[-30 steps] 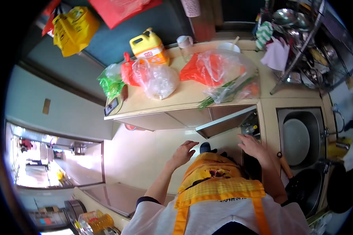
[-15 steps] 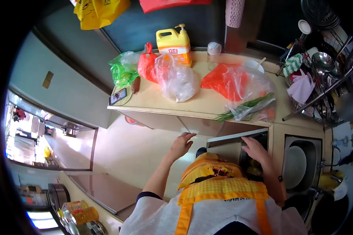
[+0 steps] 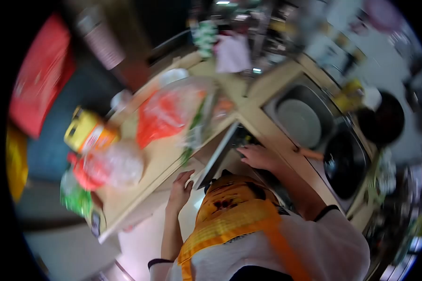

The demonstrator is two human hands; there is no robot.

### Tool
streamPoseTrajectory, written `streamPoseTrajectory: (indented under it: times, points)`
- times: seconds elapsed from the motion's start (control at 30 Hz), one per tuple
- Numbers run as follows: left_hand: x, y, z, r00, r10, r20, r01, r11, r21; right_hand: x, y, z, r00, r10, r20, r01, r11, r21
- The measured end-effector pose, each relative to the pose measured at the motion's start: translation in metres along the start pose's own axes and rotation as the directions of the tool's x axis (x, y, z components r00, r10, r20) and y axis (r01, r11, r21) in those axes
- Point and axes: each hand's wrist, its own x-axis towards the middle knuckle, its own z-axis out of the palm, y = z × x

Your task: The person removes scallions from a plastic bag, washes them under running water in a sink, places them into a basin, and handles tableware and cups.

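Sink (image 3: 322, 105) swung nearer mid-view, your attention seemingly turning rightward: left hand (image 3: 180, 186) half-curled, empty by the open cupboard door (image 3: 218, 152); right hand (image 3: 255, 156), fingers loosely extended, any hold unclear.

Your apron (image 3: 225, 213), centre foreground: cloth, matt, softly creased. Your shirt (image 3: 314, 234): matt pale cloth. Cabinet door (image 3: 215, 157), before you at centre: smooth, with a pale edge strip. Countertop (image 3: 152, 161), left of centre: smooth, low sheen; substance indeterminate. Detergent jug (image 3: 91, 135), left: moulded plastic. Red bag (image 3: 150, 122), centre left: thin plastic film, crinkled. Clear bag (image 3: 126, 164), left: translucent plastic film, glossy. Sink (image 3: 312, 89), right: smooth metal, dull shine. Wok (image 3: 344, 164), right: dark, glossy interior; its handle (image 3: 312, 154), wood-like. Pink cloth (image 3: 233, 54), top centre: matt fabric, folded; texture blurred to you.
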Motion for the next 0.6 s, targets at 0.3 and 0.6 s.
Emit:
streamPoseTrajectory:
  times: [0.3,0.6]
  points:
    - [0.074,0.03,0.032,0.865,0.243,0.439,-0.238,0.969,-0.067,-0.097,0.03,0.046,0.893,0.351,-0.281,-0.364,0.931,0.006]
    - [0.103,0.081,0.08,0.652,0.393,0.648,-0.409,0.902,-0.136,-0.159,0.02,0.061,0.745,0.63,-0.22,-0.611,0.776,0.154]
